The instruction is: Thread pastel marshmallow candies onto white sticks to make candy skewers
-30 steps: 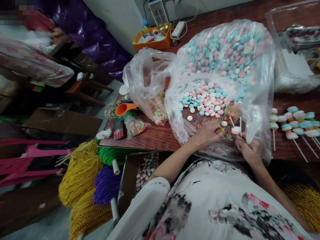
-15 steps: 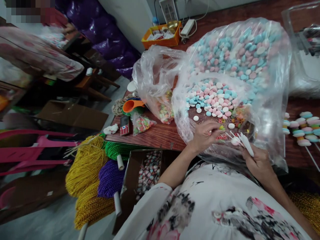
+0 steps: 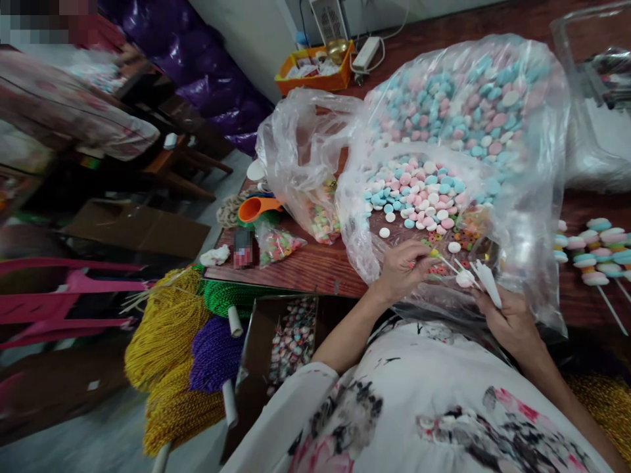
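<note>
My right hand (image 3: 507,318) is closed around a bundle of white sticks (image 3: 488,286). One thin stick reaches out of it to the left, with a white round candy (image 3: 464,279) beside or on it; which one I cannot tell. My left hand (image 3: 407,268) pinches a small yellow-green ring (image 3: 434,253) at the tip of that stick. Beneath both hands lies a large clear plastic bag (image 3: 355,223), open toward me. Pink, blue and white candies (image 3: 428,194) spill at its mouth, with small coloured rings (image 3: 438,268) nearer my fingers.
Finished candy skewers (image 3: 596,253) lie at the right. Left on the table (image 3: 315,272) are an orange scoop (image 3: 251,209), a phone (image 3: 243,249) and a small candy bag (image 3: 279,246). Below stand a carton (image 3: 254,348) and yellow cord bundles (image 3: 162,335). Another person sits far left.
The stick tip and the yellow-green ring have come together at my left fingertips; a small gap showed between them before. The view has shifted slightly.
</note>
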`<action>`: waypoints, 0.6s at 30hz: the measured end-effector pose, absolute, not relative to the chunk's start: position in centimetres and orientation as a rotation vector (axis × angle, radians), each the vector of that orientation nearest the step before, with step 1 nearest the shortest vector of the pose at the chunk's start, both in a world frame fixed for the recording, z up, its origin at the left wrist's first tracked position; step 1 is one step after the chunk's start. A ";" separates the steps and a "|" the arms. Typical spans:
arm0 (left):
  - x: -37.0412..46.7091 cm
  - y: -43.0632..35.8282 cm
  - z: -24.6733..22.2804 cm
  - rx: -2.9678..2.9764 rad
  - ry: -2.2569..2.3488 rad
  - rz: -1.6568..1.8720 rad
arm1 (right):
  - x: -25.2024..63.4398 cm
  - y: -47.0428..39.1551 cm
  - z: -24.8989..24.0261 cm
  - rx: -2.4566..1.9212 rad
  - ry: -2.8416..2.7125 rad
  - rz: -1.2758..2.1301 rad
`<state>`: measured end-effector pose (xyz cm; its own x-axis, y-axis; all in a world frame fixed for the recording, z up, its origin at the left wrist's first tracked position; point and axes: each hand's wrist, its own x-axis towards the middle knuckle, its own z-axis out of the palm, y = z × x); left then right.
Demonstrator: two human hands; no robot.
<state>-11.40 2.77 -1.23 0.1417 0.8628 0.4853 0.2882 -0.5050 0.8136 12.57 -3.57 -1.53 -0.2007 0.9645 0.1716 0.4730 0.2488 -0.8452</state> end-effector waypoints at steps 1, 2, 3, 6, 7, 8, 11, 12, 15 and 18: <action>-11.4 2.8 -1.2 1.858 1.099 1.366 | 12.7 -3.7 -1.7 -1.313 -1.799 0.858; -11.4 2.8 -1.2 1.845 1.098 1.365 | 12.8 -3.7 -1.8 -1.303 -1.806 0.856; -11.4 2.8 -1.2 1.843 1.092 1.365 | 12.9 -3.8 -2.0 -1.295 -1.814 0.854; -11.3 2.7 -1.3 1.888 1.075 1.385 | 12.9 -3.8 -2.1 -1.304 -1.827 0.840; -11.2 2.6 -1.3 1.930 1.079 1.390 | 12.9 -3.8 -2.0 -1.312 -1.829 0.837; -11.1 2.6 -1.3 1.990 1.082 1.384 | 12.8 -3.7 -1.9 -1.321 -1.834 0.836; -11.0 2.4 -1.4 2.192 1.077 1.325 | 12.6 -3.6 -1.7 -1.344 -1.852 0.827; -10.9 2.3 -1.3 2.226 1.069 1.307 | 12.5 -3.6 -1.6 -1.346 -1.849 0.822; -10.6 2.1 -0.9 2.088 1.061 1.317 | 12.1 -3.7 -1.7 -1.336 -1.805 0.826; -10.0 1.8 -0.4 1.610 1.042 1.328 | 11.9 -3.9 -2.3 -1.317 -1.737 0.844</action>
